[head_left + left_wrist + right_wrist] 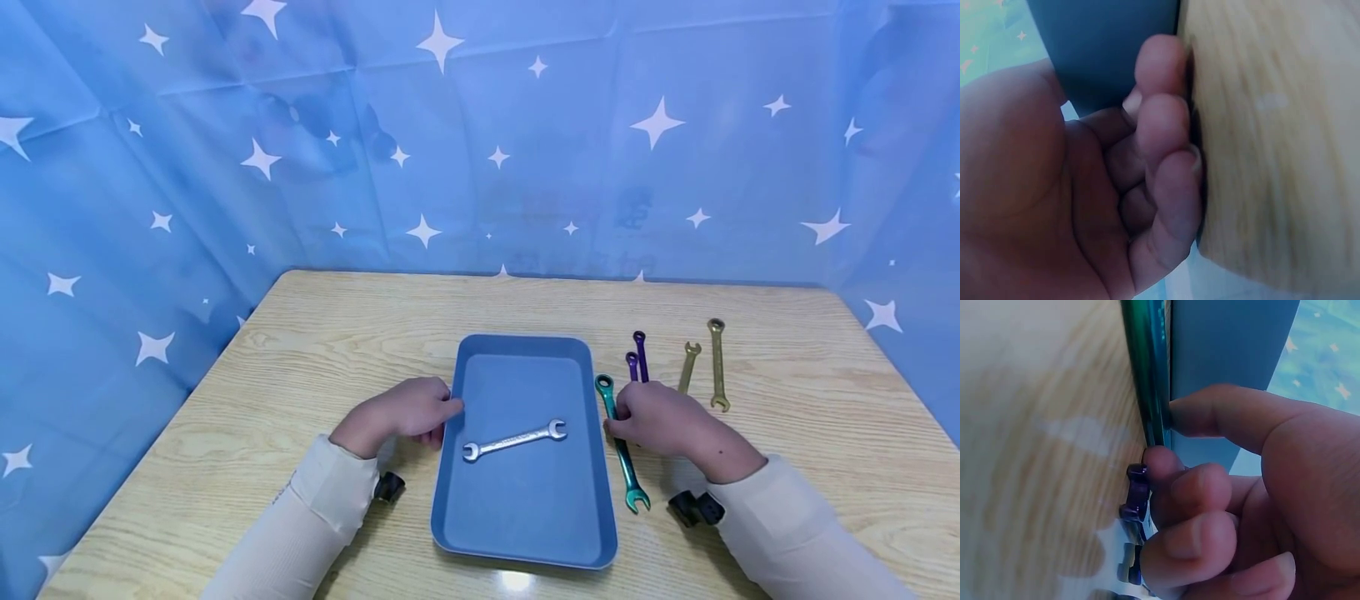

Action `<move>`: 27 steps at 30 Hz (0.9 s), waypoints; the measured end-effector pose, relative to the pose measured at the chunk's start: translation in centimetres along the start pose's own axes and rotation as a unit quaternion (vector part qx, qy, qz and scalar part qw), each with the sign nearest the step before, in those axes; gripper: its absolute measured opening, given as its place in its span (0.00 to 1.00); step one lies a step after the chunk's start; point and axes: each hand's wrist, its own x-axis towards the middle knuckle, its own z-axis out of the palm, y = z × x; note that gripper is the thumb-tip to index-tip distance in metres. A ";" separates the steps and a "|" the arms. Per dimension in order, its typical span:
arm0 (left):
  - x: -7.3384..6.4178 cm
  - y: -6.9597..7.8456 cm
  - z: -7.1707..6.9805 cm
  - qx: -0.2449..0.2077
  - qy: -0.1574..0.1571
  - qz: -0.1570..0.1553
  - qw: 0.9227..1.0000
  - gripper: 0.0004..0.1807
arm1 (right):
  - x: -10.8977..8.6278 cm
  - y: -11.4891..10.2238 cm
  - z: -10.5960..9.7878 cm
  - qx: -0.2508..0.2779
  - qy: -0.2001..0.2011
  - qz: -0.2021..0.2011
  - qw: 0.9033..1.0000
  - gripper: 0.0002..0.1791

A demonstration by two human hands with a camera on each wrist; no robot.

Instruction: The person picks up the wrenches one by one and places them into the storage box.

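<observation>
A blue rectangular tray (525, 517) lies on the table, and a silver open-end wrench (516, 440) rests slantwise inside it. My left hand (408, 410) holds the tray's left rim, thumb over the edge and the other fingers curled outside, low against the tabletop in the left wrist view. Beside the tray's right wall is a teal combination wrench (627, 475). My right hand (663, 421) pinches its shaft between thumb and index finger. Two purple wrenches (641, 354) lie just beyond that hand, partly hidden by it; one purple open end (1137, 494) shows near the fingertips.
Two gold wrenches, a shorter one (689, 365) and a longer one (717, 362), lie right of the purple ones. The wooden table (360, 333) ends at a blue curtain (480, 192) with white stars.
</observation>
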 end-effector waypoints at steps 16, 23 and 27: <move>-0.1 0.1 0.0 -0.005 0.002 -0.009 1.000 0.26 | -0.1 0.0 -0.1 0.015 -0.011 -0.018 1.000 0.27; -0.1 0.0 0.0 -0.004 0.001 -0.010 1.000 0.26 | -0.1 -0.1 -0.3 0.033 -0.025 -0.012 0.999 0.28; 0.0 -0.1 0.0 -0.004 0.001 -0.004 1.000 0.26 | -0.2 -0.1 -0.4 0.043 -0.030 -0.008 0.999 0.27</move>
